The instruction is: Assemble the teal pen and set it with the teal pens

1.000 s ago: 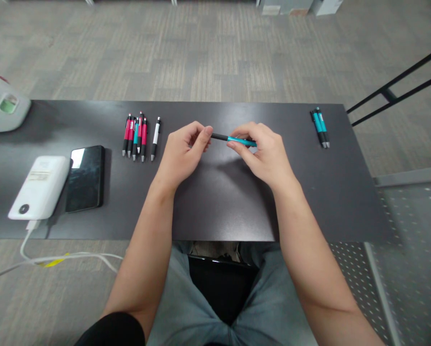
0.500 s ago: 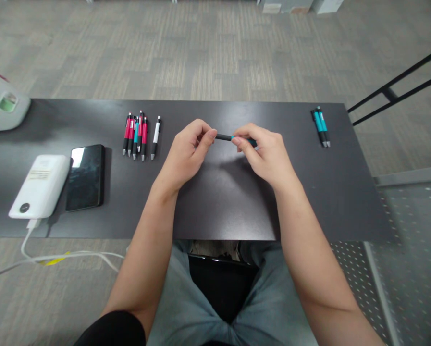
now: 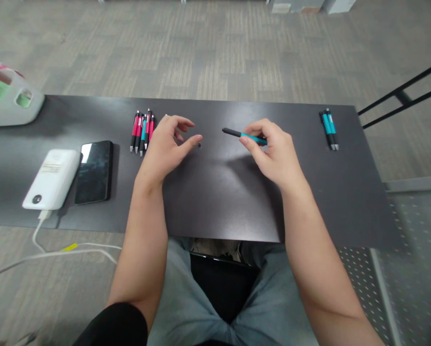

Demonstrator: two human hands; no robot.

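My right hand (image 3: 269, 146) pinches a teal pen (image 3: 249, 137) by its barrel, above the middle of the table. The pen's black grip end points left and shows no silver tip. To the left, my left hand (image 3: 170, 144) has its thumb and fingers apart with nothing held between them. A small dark piece (image 3: 200, 144), too small to name for sure, is close to the left thumb tip. Behind that hand lies a group of pink pens (image 3: 135, 129) with a teal pen (image 3: 142, 137) among them, partly covered by the hand.
Two teal pens (image 3: 329, 129) lie side by side at the right. On the left are a black phone (image 3: 93, 173) and a white power bank (image 3: 52, 178) with a white cable (image 3: 38, 238). A white plastic basket (image 3: 31, 103) stands at the far left.
My left hand has come off the pen's black end, moved left and opened. The small dark piece now shows by its thumb. My right hand still holds the pen.
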